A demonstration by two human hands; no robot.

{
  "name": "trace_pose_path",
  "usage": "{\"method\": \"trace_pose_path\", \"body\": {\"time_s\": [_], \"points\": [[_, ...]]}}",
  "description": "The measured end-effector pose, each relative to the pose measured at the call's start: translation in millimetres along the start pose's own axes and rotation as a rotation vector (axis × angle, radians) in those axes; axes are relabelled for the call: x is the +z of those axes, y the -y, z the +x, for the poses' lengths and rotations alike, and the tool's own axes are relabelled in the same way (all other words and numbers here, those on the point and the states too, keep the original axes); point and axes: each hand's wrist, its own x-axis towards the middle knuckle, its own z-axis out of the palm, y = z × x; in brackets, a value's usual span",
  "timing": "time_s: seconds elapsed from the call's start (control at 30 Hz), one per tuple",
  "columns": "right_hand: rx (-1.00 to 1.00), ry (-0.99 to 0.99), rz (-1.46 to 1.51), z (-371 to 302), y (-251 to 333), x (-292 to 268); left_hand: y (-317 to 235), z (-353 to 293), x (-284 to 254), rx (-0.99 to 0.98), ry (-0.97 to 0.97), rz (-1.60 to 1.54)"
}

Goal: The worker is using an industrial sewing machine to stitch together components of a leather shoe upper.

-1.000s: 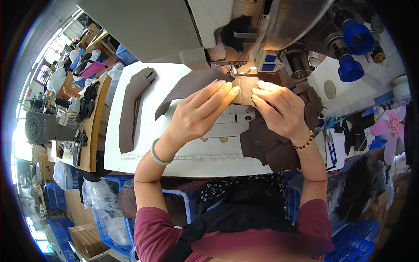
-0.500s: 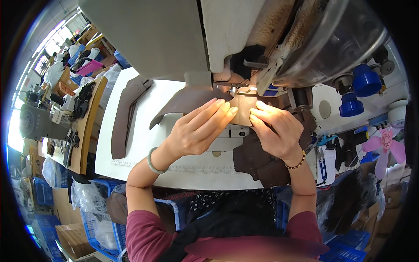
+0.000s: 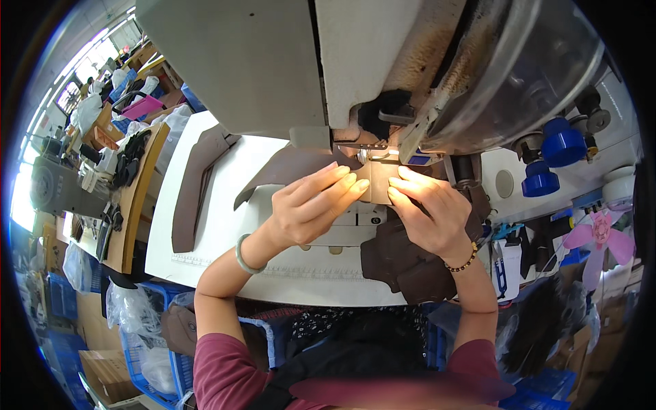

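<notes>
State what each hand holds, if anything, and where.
The left hand holds the lit brown piece by its left side, the right hand by its right.

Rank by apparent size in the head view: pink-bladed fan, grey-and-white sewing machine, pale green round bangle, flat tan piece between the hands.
1. Grey-and-white sewing machine, perhaps enlarged by nearness
2. Pink-bladed fan
3. Too alike to rank: flat tan piece, partly covered, and pale green round bangle
</notes>
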Motion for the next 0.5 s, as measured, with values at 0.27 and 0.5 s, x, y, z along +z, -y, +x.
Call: {"method": "trace_pose_path", "body": {"time_s": [0.27,0.5], "points": [[0.046,-0.058,-0.018,1.2,1.7,5.3,4.2,-2.3,7.4,-0.054,-0.078,-0.101],[0.096,-0.058,-0.040,4.6,3.5,2.7,7.4,0.0,8.2,-0.115,-0.068,-0.190]]}}
